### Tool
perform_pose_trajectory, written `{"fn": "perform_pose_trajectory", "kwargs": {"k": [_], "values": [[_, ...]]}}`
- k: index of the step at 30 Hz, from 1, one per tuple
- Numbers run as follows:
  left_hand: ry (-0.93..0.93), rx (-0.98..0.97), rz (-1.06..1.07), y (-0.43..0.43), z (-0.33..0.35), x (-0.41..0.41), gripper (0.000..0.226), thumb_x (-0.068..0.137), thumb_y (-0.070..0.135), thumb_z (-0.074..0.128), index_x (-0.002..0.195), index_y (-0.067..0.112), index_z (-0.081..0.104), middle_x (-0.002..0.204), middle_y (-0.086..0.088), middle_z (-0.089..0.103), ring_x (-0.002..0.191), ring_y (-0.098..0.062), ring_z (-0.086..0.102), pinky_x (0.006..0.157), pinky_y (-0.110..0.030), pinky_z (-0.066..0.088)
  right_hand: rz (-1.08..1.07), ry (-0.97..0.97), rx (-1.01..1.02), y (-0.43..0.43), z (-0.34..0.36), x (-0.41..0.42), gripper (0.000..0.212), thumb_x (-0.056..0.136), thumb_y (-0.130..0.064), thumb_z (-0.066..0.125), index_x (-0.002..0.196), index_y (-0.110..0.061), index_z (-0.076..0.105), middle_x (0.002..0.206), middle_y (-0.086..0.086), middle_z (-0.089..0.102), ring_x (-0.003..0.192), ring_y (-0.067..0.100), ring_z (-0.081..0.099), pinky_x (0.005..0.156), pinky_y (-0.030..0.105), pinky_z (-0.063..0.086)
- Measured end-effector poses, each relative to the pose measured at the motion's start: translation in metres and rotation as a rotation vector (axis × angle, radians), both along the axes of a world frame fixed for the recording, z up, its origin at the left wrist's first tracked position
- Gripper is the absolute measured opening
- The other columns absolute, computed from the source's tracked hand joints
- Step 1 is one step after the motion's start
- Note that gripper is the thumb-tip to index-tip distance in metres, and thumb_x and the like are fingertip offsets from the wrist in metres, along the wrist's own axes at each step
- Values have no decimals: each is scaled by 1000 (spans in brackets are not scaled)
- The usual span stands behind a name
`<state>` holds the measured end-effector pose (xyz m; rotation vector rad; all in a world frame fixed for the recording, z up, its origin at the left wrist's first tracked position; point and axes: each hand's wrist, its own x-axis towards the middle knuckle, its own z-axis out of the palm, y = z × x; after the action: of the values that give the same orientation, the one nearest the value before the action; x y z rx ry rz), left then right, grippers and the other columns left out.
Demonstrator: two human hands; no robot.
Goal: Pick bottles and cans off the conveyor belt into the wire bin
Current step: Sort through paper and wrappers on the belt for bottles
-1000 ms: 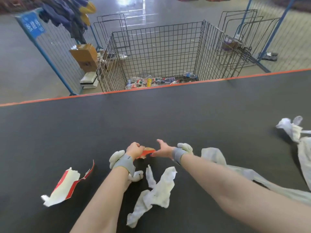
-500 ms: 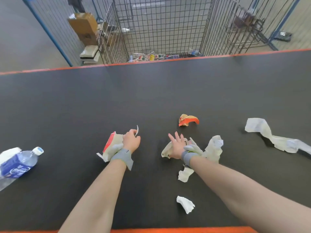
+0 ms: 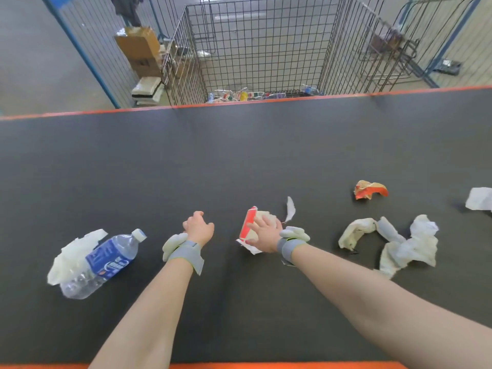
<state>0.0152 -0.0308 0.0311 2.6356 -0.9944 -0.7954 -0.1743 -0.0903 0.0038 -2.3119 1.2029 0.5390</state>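
Note:
A clear plastic water bottle (image 3: 106,262) with a blue label and white cap lies on the black conveyor belt (image 3: 239,155) at the left, against a white plastic scrap (image 3: 72,254). My left hand (image 3: 198,229) hovers to the bottle's right, its fingers loosely curled and holding nothing. My right hand (image 3: 263,233) rests with spread fingers on a torn red-and-white carton piece (image 3: 249,222). The wire bin (image 3: 255,49) stands beyond the belt's far edge, with several bottles and cans (image 3: 245,95) on its floor.
A crumpled orange wrapper (image 3: 370,189) and white rags (image 3: 399,243) lie on the belt to the right, with another white scrap (image 3: 479,198) at the right edge. A cardboard box (image 3: 138,46) and blue fence frames stand beyond the belt.
Everything on the belt has shifted right and the bottle has come further into view. My left hand left the carton piece; my right hand moved off the rag onto the carton piece.

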Motion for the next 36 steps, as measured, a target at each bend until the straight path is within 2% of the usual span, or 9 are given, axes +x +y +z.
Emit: {"fn": "perform_pose_trajectory", "kwargs": {"k": [4, 9, 13, 15, 18, 23, 28, 31, 36], "values": [[-50, 43, 32, 12, -4, 19, 61, 89, 25, 57, 144, 13, 33, 142, -13, 41, 136, -32, 29, 108, -41, 32, -174, 183, 49, 2, -6, -5, 52, 101, -47, 27, 144, -19, 36, 148, 10, 39, 137, 34, 34, 114, 47, 22], [-135, 170, -18, 22, -17, 38, 86, 80, 24, 68, 149, 15, 18, 151, -13, 24, 143, -30, 13, 117, -38, 17, -315, 182, -91, -6, -3, 8, 50, 92, -39, 29, 137, -22, 42, 143, 7, 37, 132, 33, 35, 109, 58, 18], [-167, 412, -112, 31, -28, 43, 113, 71, 28, 77, 152, 23, -1, 155, -14, 8, 145, -33, 5, 117, -48, 18, -385, 156, -153, -20, 2, 15, 35, 92, -31, 37, 123, -20, 49, 133, 9, 33, 128, 30, 33, 103, 48, 30], [-53, 448, -150, 31, -35, 41, 120, 67, 33, 83, 152, 21, -1, 153, -16, 16, 143, -35, 16, 116, -47, 25, -394, 94, -154, -27, 3, 20, 35, 92, -29, 39, 125, -20, 46, 133, 8, 33, 125, 29, 34, 102, 45, 29], [134, 453, -270, 20, -38, 24, 105, 61, 41, 85, 144, 15, 25, 136, -11, 48, 125, -29, 49, 103, -41, 44, -402, 10, -138, -35, 1, 23, 43, 92, -30, 42, 133, -21, 40, 139, 7, 31, 126, 30, 34, 102, 43, 30], [215, 292, -306, -34, -19, -4, 90, 70, 46, 78, 138, 8, 32, 131, -9, 52, 121, -25, 53, 97, -33, 46, -501, -11, -139, -66, 10, 22, 47, 96, -33, 41, 140, -19, 34, 140, 9, 35, 130, 29, 36, 105, 42, 29], [618, 24, 38, -122, 3, -4, 108, 46, 56, 85, 133, 6, 44, 121, -8, 61, 106, -27, 64, 90, -42, 54, -673, -125, -111, -134, 20, 25, 48, 100, -38, 38, 141, -13, 34, 142, 14, 37, 133, 32, 34, 107, 44, 28], [914, -90, 312, -174, 16, 5, 71, 69, 42, 80, 121, 8, 46, 106, -11, 65, 87, -28, 66, 70, -44, 56, -807, -212, -146, -177, 26, 29, 49, 102, -42, 32, 141, -12, 36, 142, 13, 39, 133, 31, 35, 108, 45, 27], [1065, -188, 366, -319, 61, 53, 68, 82, 53, 65, 132, 12, 44, 130, -5, 57, 119, -26, 56, 82, -45, 49, -1022, -310, -236, -276, 36, 41, 51, 102, -42, 29, 143, -12, 34, 144, 12, 38, 133, 29, 36, 108, 44, 25]]}}
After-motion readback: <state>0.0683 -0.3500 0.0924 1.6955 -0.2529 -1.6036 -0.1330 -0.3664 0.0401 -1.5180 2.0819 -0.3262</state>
